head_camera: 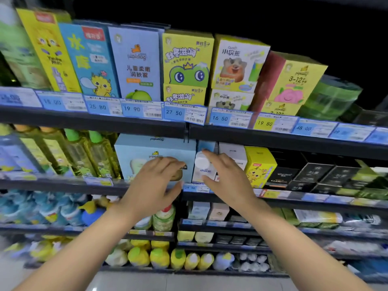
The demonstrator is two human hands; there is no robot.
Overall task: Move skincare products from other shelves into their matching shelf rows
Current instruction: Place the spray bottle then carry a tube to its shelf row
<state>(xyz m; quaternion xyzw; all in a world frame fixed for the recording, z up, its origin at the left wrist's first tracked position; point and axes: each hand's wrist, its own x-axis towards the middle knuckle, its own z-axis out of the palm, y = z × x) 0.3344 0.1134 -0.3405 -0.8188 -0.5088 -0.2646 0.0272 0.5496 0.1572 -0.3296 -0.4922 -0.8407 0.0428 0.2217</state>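
— What have you got at the centre of the frame?

— My right hand [225,175] is on a small white bottle [203,167] with a round white cap, standing on the second shelf [63,182] just right of centre. Index finger lies over the cap, thumb below against the label — fingers closed narrow around it.

— And the other hand?

— My left hand [154,183] is just left of it, in front of a pale blue pipidog box [147,152]. The fingers are curled and close together, and something brownish shows at the fingertips; I think it is printed on the box, but the blur leaves me unable to tell whether the hand grips anything.

— What flanks the bottle?

— The blue box touches it on the left. Behind it, to the right, stands a white carton [233,153], then a yellow box [259,164] with a cartoon dragon. Above, in the upper middle of the frame, a row of children's cream cartons sits over blue price tags [134,109].
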